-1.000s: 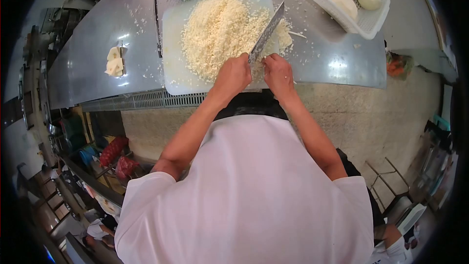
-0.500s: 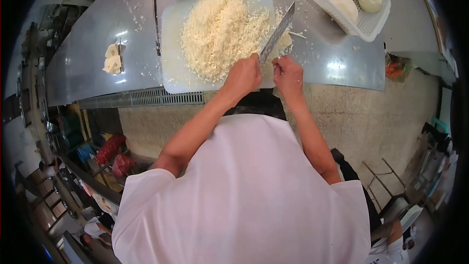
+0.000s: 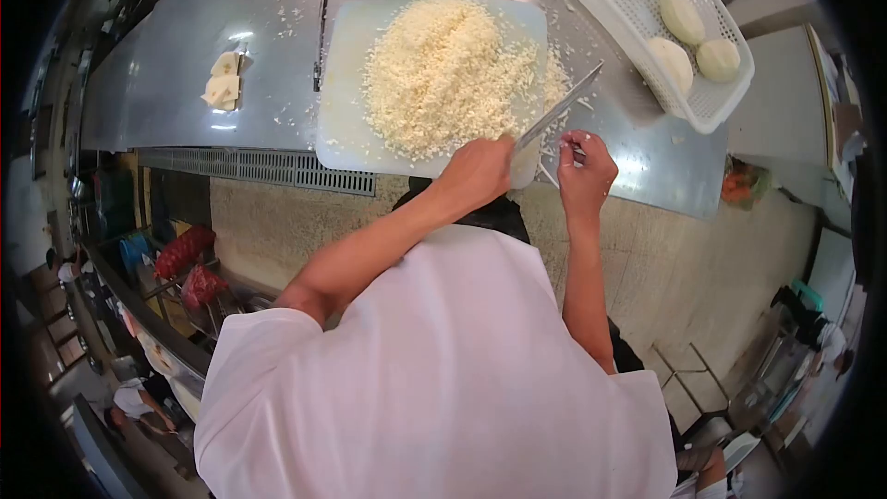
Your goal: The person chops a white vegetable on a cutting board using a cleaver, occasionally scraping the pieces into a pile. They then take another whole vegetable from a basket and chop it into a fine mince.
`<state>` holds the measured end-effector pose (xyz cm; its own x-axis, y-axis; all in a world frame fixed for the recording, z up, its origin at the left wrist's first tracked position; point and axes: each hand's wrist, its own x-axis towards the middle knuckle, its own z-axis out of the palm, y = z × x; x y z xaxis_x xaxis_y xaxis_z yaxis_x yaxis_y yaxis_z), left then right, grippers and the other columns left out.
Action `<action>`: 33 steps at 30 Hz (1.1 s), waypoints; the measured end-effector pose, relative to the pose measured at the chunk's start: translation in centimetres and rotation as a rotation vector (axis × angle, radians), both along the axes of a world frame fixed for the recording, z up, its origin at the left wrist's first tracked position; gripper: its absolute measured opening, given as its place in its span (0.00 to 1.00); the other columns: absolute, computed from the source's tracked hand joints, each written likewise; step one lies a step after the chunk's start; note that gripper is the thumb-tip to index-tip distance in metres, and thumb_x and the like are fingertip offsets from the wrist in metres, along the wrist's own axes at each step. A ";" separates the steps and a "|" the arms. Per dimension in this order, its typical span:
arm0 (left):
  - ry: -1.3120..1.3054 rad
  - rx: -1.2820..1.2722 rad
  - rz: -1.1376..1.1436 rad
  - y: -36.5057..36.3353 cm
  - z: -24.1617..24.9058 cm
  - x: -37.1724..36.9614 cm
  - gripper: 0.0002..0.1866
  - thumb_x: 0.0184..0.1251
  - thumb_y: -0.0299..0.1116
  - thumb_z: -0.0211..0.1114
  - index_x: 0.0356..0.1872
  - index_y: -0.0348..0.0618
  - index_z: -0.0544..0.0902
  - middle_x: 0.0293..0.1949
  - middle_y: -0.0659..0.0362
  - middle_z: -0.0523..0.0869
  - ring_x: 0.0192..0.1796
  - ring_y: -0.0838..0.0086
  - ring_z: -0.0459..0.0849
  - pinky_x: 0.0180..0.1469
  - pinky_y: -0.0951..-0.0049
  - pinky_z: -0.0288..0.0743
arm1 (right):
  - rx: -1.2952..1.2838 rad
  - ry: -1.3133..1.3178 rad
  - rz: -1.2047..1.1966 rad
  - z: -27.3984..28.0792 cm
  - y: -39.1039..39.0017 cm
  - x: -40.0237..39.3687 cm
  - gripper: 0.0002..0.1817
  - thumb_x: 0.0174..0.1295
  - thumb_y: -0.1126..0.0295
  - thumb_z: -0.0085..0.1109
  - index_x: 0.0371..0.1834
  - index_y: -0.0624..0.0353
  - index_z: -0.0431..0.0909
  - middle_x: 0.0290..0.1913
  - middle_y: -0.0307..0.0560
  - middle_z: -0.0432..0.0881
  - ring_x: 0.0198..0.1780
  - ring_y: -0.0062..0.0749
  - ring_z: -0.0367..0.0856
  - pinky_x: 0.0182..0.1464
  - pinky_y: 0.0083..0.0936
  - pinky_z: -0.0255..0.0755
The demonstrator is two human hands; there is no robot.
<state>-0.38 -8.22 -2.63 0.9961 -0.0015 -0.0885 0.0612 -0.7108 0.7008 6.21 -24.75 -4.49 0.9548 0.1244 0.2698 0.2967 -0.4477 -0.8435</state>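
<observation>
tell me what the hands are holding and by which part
The left hand holds a cleaver by its handle, its grip closed around it. The right hand touches the blade near its lower edge; whether it grips anything cannot be told.

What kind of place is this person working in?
Most likely a commercial kitchen: a long stainless steel counter, a cutting board heaped with finely chopped white food, and a cleaver held in the left hand.
</observation>
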 end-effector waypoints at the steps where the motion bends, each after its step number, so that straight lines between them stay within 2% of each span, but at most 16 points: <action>1: -0.003 0.001 0.009 0.9 -0.3 -0.7 0.06 0.59 0.25 0.57 0.29 0.30 0.73 0.23 0.36 0.77 0.31 0.39 0.78 0.35 0.49 0.70 | 0.001 -0.003 0.009 0.0 0.1 0.2 0.09 0.51 0.86 0.57 0.34 0.64 0.81 0.35 0.48 0.82 0.33 0.36 0.85 0.35 0.24 0.82; 5: 0.140 0.065 0.308 6.6 -0.9 -2.9 0.08 0.63 0.28 0.59 0.30 0.32 0.72 0.24 0.38 0.78 0.32 0.41 0.78 0.33 0.51 0.69 | 0.012 0.014 -0.016 -0.3 -0.4 0.5 0.09 0.51 0.86 0.57 0.34 0.64 0.81 0.35 0.47 0.83 0.34 0.33 0.85 0.35 0.23 0.82; 9: 0.044 0.133 0.351 10.2 0.0 -2.9 0.07 0.61 0.28 0.59 0.32 0.32 0.74 0.25 0.38 0.80 0.33 0.41 0.80 0.34 0.48 0.71 | -0.058 0.011 -0.041 -0.9 -1.3 0.9 0.08 0.52 0.86 0.57 0.34 0.64 0.81 0.35 0.47 0.83 0.34 0.31 0.84 0.36 0.23 0.82; 12: 0.135 0.145 0.262 9.7 1.3 -4.5 0.08 0.62 0.30 0.60 0.33 0.34 0.75 0.25 0.39 0.80 0.32 0.41 0.79 0.34 0.49 0.70 | -0.083 0.034 -0.082 -1.1 -2.1 1.1 0.08 0.53 0.85 0.58 0.34 0.63 0.81 0.35 0.46 0.83 0.35 0.29 0.84 0.36 0.22 0.82; 14: 0.189 0.045 0.095 10.3 2.0 -6.5 0.12 0.61 0.33 0.65 0.30 0.35 0.73 0.22 0.44 0.79 0.31 0.45 0.79 0.32 0.54 0.69 | -0.087 0.035 -0.103 -1.6 -2.7 1.4 0.08 0.53 0.85 0.59 0.34 0.63 0.81 0.35 0.46 0.83 0.35 0.28 0.84 0.36 0.22 0.82; 15: 0.178 0.047 0.101 11.6 2.2 -7.0 0.12 0.61 0.33 0.65 0.30 0.35 0.73 0.22 0.44 0.79 0.31 0.45 0.79 0.32 0.54 0.69 | -0.091 0.041 -0.128 -1.8 -2.9 1.5 0.08 0.53 0.85 0.59 0.34 0.63 0.81 0.34 0.45 0.83 0.35 0.27 0.84 0.36 0.22 0.82; 17: 0.264 0.094 -0.130 14.7 2.1 -8.6 0.14 0.58 0.36 0.68 0.28 0.37 0.75 0.22 0.46 0.79 0.30 0.47 0.80 0.31 0.56 0.69 | -0.062 0.049 -0.140 -1.8 -2.9 1.6 0.07 0.54 0.84 0.59 0.34 0.63 0.82 0.34 0.44 0.84 0.35 0.26 0.84 0.36 0.22 0.82; 19: 0.316 0.237 -0.090 19.0 0.8 -8.2 0.14 0.55 0.38 0.70 0.25 0.39 0.76 0.21 0.48 0.79 0.29 0.49 0.80 0.30 0.56 0.68 | -0.059 0.067 -0.157 -1.6 -2.5 1.9 0.06 0.54 0.84 0.59 0.34 0.64 0.81 0.34 0.44 0.84 0.35 0.25 0.83 0.36 0.22 0.82; 23: 0.116 0.422 -0.023 22.2 0.9 -4.7 0.13 0.54 0.38 0.70 0.23 0.40 0.77 0.20 0.50 0.79 0.29 0.51 0.80 0.30 0.55 0.69 | -0.031 0.037 -0.075 -1.0 -0.5 2.5 0.06 0.54 0.84 0.59 0.34 0.64 0.81 0.35 0.45 0.83 0.35 0.25 0.83 0.37 0.22 0.82; 26: -0.108 0.615 -0.007 19.6 4.7 -2.3 0.11 0.57 0.34 0.67 0.23 0.41 0.76 0.18 0.50 0.78 0.27 0.51 0.80 0.29 0.54 0.70 | -0.014 -0.005 -0.039 0.0 1.1 2.8 0.07 0.54 0.84 0.59 0.34 0.64 0.81 0.35 0.45 0.83 0.36 0.25 0.83 0.37 0.21 0.82; 29: -0.219 0.459 0.053 18.4 6.7 -2.6 0.10 0.60 0.34 0.65 0.26 0.41 0.77 0.20 0.49 0.79 0.27 0.51 0.80 0.29 0.54 0.71 | 0.015 -0.012 -0.058 0.1 1.5 2.7 0.07 0.54 0.85 0.59 0.35 0.64 0.81 0.36 0.45 0.83 0.36 0.25 0.83 0.37 0.21 0.82; 33: -0.222 0.332 0.113 19.9 1.6 -2.7 0.10 0.63 0.35 0.63 0.29 0.39 0.76 0.22 0.48 0.80 0.29 0.50 0.81 0.30 0.53 0.71 | 0.040 -0.006 -0.068 -0.7 2.2 2.3 0.07 0.54 0.85 0.59 0.34 0.64 0.81 0.36 0.45 0.83 0.36 0.26 0.84 0.36 0.22 0.83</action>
